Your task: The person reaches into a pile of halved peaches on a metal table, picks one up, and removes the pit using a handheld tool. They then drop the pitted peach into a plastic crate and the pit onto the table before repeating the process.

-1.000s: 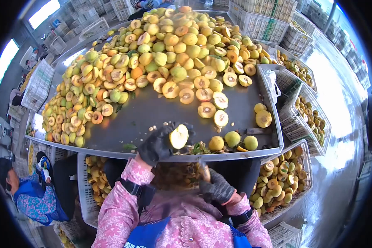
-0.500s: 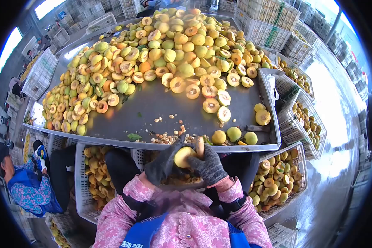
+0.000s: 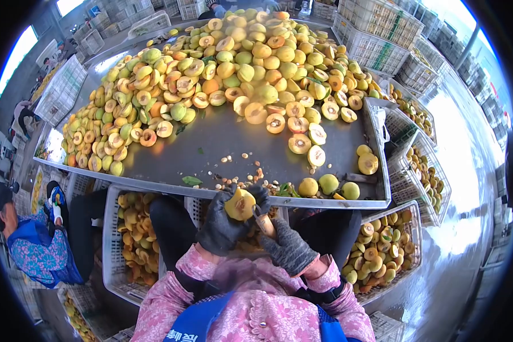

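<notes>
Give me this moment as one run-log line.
left hand: holds cut fruit | right hand: holds tool, tip by cut fruit | table: pits near edge, fruit pile behind

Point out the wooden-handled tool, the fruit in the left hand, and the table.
Tool (image 3: 265,225), head view: on the wooden handle.
Fruit (image 3: 241,206), head view: on the cut face.
Table (image 3: 219,138), head view: on the bare dark top.

Both hands (image 3: 215,228) (image 3: 290,248) curled, close together.

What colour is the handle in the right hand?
The rounded handle is light tan, clearest in the head view.
</notes>
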The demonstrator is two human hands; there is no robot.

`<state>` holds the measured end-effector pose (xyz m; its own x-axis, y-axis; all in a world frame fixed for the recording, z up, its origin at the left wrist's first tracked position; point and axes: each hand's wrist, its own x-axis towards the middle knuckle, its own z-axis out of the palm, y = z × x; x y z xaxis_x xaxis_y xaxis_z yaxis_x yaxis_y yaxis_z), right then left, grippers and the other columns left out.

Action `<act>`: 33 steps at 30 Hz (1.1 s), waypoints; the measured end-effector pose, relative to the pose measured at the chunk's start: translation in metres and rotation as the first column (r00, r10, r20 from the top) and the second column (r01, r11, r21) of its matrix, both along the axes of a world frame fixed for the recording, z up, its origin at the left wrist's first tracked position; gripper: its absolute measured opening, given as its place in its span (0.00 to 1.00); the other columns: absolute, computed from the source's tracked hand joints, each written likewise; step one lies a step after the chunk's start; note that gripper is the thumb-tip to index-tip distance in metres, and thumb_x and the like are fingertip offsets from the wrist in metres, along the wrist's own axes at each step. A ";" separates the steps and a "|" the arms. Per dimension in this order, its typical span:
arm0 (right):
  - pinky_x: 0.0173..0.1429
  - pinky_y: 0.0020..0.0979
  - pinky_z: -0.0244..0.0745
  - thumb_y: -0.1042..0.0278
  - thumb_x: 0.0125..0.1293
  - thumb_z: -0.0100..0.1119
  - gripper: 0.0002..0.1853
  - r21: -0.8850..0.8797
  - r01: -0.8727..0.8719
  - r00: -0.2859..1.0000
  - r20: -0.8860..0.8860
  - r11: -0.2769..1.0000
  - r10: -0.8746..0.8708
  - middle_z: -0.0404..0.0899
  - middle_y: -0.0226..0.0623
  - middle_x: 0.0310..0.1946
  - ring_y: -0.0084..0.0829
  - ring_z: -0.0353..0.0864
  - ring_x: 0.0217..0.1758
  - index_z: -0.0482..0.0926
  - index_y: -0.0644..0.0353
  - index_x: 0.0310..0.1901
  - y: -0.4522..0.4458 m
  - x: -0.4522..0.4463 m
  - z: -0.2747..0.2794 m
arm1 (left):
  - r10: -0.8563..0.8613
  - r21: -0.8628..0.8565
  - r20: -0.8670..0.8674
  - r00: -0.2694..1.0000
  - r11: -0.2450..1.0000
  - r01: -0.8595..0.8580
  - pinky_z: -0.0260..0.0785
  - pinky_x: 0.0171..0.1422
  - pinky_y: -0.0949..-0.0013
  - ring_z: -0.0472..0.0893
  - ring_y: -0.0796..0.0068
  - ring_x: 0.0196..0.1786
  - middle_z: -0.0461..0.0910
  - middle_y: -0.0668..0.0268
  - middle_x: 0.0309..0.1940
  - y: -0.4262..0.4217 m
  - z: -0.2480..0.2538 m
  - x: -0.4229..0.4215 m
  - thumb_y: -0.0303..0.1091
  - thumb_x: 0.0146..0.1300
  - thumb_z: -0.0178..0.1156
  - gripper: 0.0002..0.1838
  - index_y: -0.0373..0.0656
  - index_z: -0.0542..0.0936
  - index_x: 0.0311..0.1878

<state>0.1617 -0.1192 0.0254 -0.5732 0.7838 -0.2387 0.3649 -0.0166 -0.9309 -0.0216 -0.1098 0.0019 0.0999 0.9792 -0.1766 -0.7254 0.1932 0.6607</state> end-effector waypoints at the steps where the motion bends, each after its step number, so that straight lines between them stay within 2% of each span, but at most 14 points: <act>1: 0.39 0.39 0.70 0.65 0.62 0.57 0.16 0.046 -0.025 0.998 0.055 0.999 0.022 0.76 0.50 0.33 0.45 0.77 0.35 0.68 0.64 0.47 -0.001 -0.001 0.006 | 0.018 -0.108 0.238 0.971 0.994 0.008 0.69 0.60 0.67 0.76 0.68 0.54 0.73 0.56 0.53 -0.002 0.015 0.002 0.22 0.63 0.52 0.21 0.31 0.66 0.60; 2: 0.37 0.40 0.71 0.65 0.62 0.57 0.15 0.091 -0.052 0.993 0.110 0.994 0.042 0.76 0.52 0.32 0.48 0.78 0.34 0.67 0.64 0.46 -0.002 -0.001 0.011 | 0.059 -0.209 0.460 0.886 0.977 0.043 0.68 0.60 0.67 0.76 0.68 0.54 0.74 0.57 0.53 -0.003 0.026 0.003 0.21 0.62 0.52 0.21 0.31 0.66 0.60; 5: 0.36 0.43 0.72 0.63 0.61 0.58 0.18 0.187 -0.097 0.988 0.137 0.978 0.071 0.77 0.52 0.31 0.53 0.78 0.34 0.68 0.61 0.48 0.000 0.000 0.012 | 0.051 -0.157 0.498 0.866 0.987 0.032 0.65 0.63 0.67 0.74 0.68 0.55 0.74 0.56 0.52 -0.005 0.028 0.003 0.24 0.64 0.52 0.22 0.30 0.65 0.61; 7: 0.37 0.43 0.73 0.62 0.61 0.58 0.20 0.195 -0.128 0.977 0.192 0.972 0.090 0.78 0.52 0.32 0.52 0.79 0.37 0.68 0.60 0.52 0.002 0.001 0.011 | -0.006 0.062 0.040 0.999 0.998 0.004 0.64 0.64 0.66 0.74 0.68 0.56 0.74 0.56 0.53 -0.007 0.028 0.003 0.26 0.66 0.51 0.22 0.30 0.65 0.61; 8: 0.38 0.42 0.73 0.63 0.60 0.58 0.21 0.196 -0.142 0.969 0.227 0.970 0.096 0.78 0.52 0.32 0.52 0.79 0.37 0.67 0.60 0.53 0.003 0.000 0.011 | 0.006 0.168 -0.202 0.979 0.985 0.028 0.64 0.64 0.65 0.73 0.68 0.56 0.74 0.56 0.53 -0.008 0.027 0.002 0.27 0.66 0.50 0.21 0.30 0.65 0.61; 11: 0.38 0.43 0.72 0.67 0.61 0.56 0.17 0.235 -0.139 0.981 0.164 0.962 0.102 0.75 0.53 0.31 0.52 0.77 0.35 0.67 0.64 0.49 0.003 -0.003 0.005 | 0.062 0.209 -0.350 0.935 0.978 0.014 0.64 0.64 0.65 0.74 0.70 0.56 0.74 0.57 0.53 -0.010 0.023 0.003 0.30 0.67 0.49 0.21 0.30 0.65 0.61; 13: 0.39 0.42 0.70 0.70 0.61 0.55 0.16 0.259 -0.130 0.990 0.095 0.957 0.109 0.74 0.54 0.33 0.52 0.76 0.36 0.66 0.66 0.48 0.002 -0.005 0.001 | 0.030 0.098 -0.174 0.984 0.995 -0.013 0.65 0.62 0.66 0.74 0.70 0.54 0.74 0.57 0.53 -0.008 0.010 0.002 0.29 0.66 0.51 0.21 0.31 0.65 0.61; 15: 0.42 0.42 0.70 0.71 0.62 0.54 0.18 0.270 -0.131 0.991 0.056 0.954 0.120 0.74 0.56 0.37 0.53 0.76 0.40 0.65 0.67 0.52 0.001 -0.007 0.000 | 0.064 0.107 -0.217 0.974 0.993 -0.041 0.66 0.60 0.67 0.75 0.70 0.53 0.75 0.57 0.52 -0.007 -0.008 0.001 0.29 0.66 0.52 0.21 0.31 0.65 0.60; 18: 0.51 0.38 0.69 0.72 0.62 0.54 0.26 0.051 -0.127 0.980 0.164 0.991 0.117 0.72 0.55 0.46 0.48 0.75 0.48 0.60 0.67 0.60 0.002 -0.011 0.019 | 0.201 0.274 -0.542 0.816 0.960 -0.054 0.66 0.58 0.68 0.75 0.70 0.51 0.75 0.56 0.51 -0.015 -0.021 0.003 0.29 0.66 0.52 0.20 0.32 0.66 0.59; 23: 0.61 0.31 0.64 0.72 0.65 0.53 0.33 0.147 -0.203 0.971 0.159 0.968 0.180 0.65 0.49 0.58 0.38 0.69 0.57 0.51 0.61 0.68 0.003 -0.018 0.002 | 0.317 0.390 -0.778 0.543 0.920 0.022 0.67 0.57 0.69 0.76 0.71 0.49 0.76 0.56 0.49 -0.024 0.003 0.008 0.30 0.67 0.50 0.19 0.32 0.66 0.58; 26: 0.53 0.33 0.69 0.74 0.64 0.50 0.34 -0.056 -0.080 0.971 -0.229 0.995 0.065 0.68 0.46 0.54 0.35 0.73 0.50 0.48 0.54 0.70 0.006 -0.030 -0.049 | 0.227 0.301 -0.606 0.762 0.953 -0.045 0.68 0.56 0.70 0.76 0.71 0.50 0.77 0.58 0.49 -0.021 0.003 0.013 0.24 0.62 0.53 0.20 0.31 0.65 0.57; 28: 0.50 0.32 0.72 0.74 0.64 0.48 0.33 0.040 -0.049 0.942 -0.331 0.998 0.060 0.70 0.42 0.51 0.31 0.73 0.48 0.49 0.53 0.69 0.005 -0.032 -0.062 | 0.208 0.267 -0.548 0.810 0.962 -0.067 0.68 0.56 0.69 0.77 0.70 0.49 0.77 0.57 0.49 -0.020 -0.002 0.014 0.25 0.61 0.54 0.20 0.31 0.66 0.57; 30: 0.52 0.29 0.70 0.73 0.66 0.47 0.29 0.468 -0.131 0.971 -0.116 0.874 0.208 0.69 0.37 0.52 0.26 0.69 0.51 0.52 0.57 0.68 0.004 -0.028 -0.055 | 0.232 0.290 -0.612 0.756 0.955 -0.059 0.69 0.55 0.68 0.78 0.68 0.48 0.77 0.56 0.48 -0.019 -0.013 0.013 0.25 0.61 0.55 0.20 0.31 0.67 0.56; 33: 0.53 0.28 0.69 0.74 0.65 0.48 0.28 0.077 -0.226 0.963 -0.133 0.971 0.234 0.69 0.41 0.51 0.28 0.68 0.52 0.54 0.62 0.67 0.002 -0.025 -0.037 | 0.369 0.421 -0.812 0.453 0.907 0.016 0.69 0.54 0.67 0.79 0.66 0.47 0.78 0.55 0.46 -0.020 -0.033 0.003 0.27 0.60 0.56 0.19 0.32 0.70 0.54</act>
<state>0.1368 -0.1177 -0.0117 -0.7641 0.6374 -0.0995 0.2181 0.1100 -0.9697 -0.0190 -0.1299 -0.0310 -0.0963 0.9608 0.2599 0.2636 -0.2272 0.9375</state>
